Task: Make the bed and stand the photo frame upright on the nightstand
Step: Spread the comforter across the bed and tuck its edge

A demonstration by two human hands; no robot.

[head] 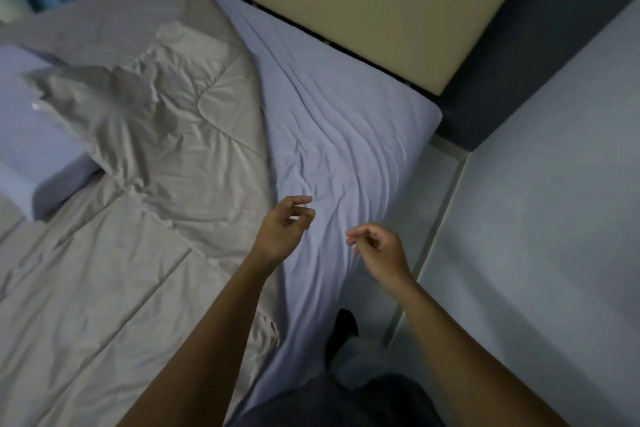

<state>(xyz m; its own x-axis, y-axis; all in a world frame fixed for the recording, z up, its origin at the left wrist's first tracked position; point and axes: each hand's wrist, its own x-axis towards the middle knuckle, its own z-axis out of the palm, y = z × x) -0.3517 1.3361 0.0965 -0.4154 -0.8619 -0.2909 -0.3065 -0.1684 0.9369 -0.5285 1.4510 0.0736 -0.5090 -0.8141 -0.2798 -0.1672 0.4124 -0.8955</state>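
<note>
A wrinkled pale blue fitted sheet (346, 135) covers the mattress below the beige headboard (363, 0). A rumpled beige quilt (138, 236) lies bunched over the left part of the bed, its top corner folded back. My left hand (285, 229) hovers over the quilt's right edge, fingers loosely curled and apart, holding nothing. Just right of it, my right hand (379, 246) hangs over the blue sheet near the mattress edge, fingers half curled and empty. No photo frame or nightstand top is clearly visible.
A blue pillow (31, 146) lies at the left edge, partly under the quilt. A pale wall (554, 218) runs close along the bed's right side, leaving a narrow floor gap (436, 191). My foot in a dark sock (343, 326) stands in that gap. Dark objects sit at the top left.
</note>
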